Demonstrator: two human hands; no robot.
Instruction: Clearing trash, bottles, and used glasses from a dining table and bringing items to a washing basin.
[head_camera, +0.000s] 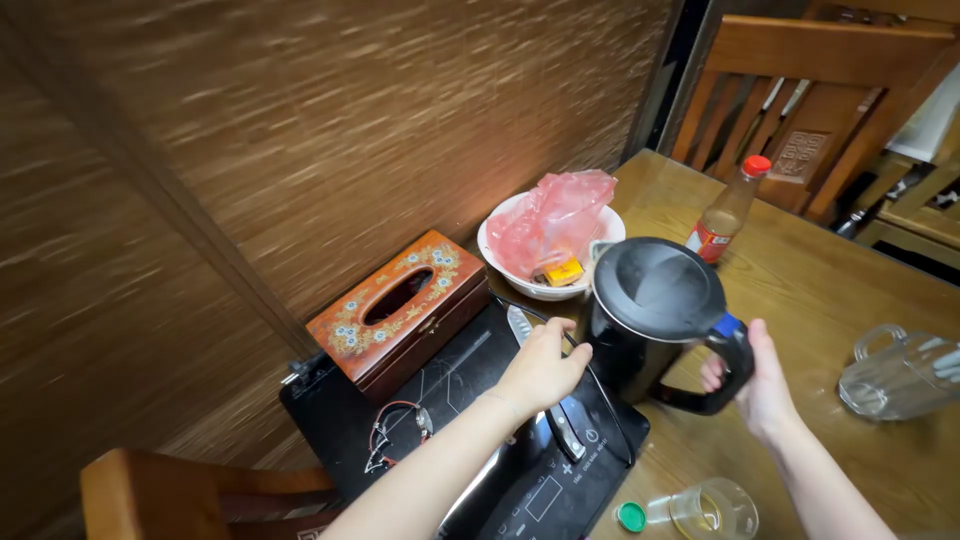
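Kettle between hands: right hand grasping handle, left hand apparently curled against side.

Right hand fingers wrapped round black kettle handle, fingertips hidden behind it. Kettle base and whatever it stands on out of sight. Left hand covers middle of knife on black cooktop; cooktop front cut off by bottom edge. Glass jug cropped at right edge. Bowl contents mostly buried under pink plastic bag; small yellow item there too small to identify, perhaps packet. Wall blurred.
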